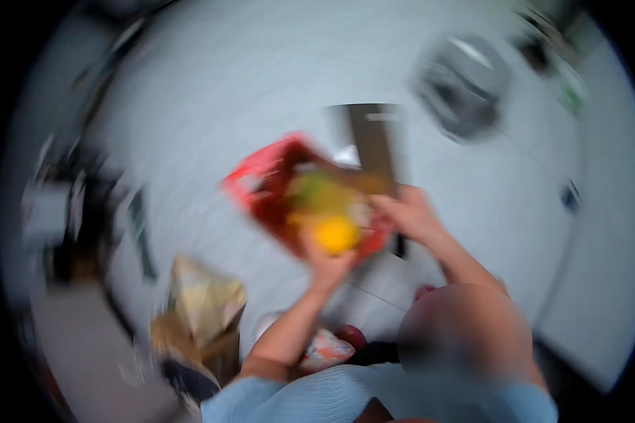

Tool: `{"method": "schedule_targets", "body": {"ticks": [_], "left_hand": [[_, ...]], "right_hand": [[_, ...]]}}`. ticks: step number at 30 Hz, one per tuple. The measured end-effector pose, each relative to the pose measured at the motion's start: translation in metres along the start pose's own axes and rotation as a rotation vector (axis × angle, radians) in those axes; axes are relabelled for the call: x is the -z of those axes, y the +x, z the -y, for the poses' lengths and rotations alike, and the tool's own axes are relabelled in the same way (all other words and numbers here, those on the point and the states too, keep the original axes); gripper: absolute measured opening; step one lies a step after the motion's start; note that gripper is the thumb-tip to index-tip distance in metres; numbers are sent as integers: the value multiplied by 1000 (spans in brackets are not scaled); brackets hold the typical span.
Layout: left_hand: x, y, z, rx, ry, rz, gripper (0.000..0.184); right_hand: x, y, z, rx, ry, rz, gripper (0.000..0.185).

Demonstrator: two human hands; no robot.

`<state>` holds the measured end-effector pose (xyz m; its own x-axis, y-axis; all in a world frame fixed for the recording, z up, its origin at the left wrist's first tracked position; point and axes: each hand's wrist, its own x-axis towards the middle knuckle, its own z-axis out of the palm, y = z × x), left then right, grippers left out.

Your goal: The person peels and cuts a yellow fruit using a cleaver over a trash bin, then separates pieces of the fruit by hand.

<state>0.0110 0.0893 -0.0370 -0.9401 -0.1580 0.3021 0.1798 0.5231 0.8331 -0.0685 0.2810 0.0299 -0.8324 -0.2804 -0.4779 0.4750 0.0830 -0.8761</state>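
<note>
A red bag (pixel 264 176), smeared by motion, lies open in the middle of the view, with yellow and green things (pixel 317 194) showing at its mouth. My left hand (pixel 326 259) is closed round a bright yellow round thing (pixel 336 234) at the bag's lower edge. Right of it, my right hand (pixel 410 213) has its fingers pressed together at the bag's right edge, beside a dark brown flat panel (pixel 374 144) that stands behind the bag. What the right fingers grip is too blurred to tell.
A grey transparent bag-like object (pixel 462 88) lies on the pale floor at upper right. At lower left stands a brown paper bag (pixel 208 303). Dark clutter (pixel 77 211) lines the left side. A small blue object (pixel 570 197) is at right.
</note>
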Motion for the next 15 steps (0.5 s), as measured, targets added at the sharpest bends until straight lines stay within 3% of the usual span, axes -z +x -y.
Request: {"method": "schedule_targets", "body": {"ticks": [2,3,4,5,8,15], "left_hand": [[-10,-1,-10,12,-55,-27,67],[-9,-2,-13,88,-164,-26,67],[-8,-6,-10,117,-273,-7,71],[-1,-12,-2,38,-184,16,76],[-6,-10,2,-152,-177,29,85],[-4,-1,3,-27,-190,-1,79]], "right_hand": [[5,-1,9,114,-44,-141,29],[19,26,-21,192,-34,-170,29],[25,30,-17,91,-60,-100,31],[17,42,-28,232,66,-139,33],[29,73,-43,207,30,-171,37],[8,102,-43,233,107,-50,38]]}}
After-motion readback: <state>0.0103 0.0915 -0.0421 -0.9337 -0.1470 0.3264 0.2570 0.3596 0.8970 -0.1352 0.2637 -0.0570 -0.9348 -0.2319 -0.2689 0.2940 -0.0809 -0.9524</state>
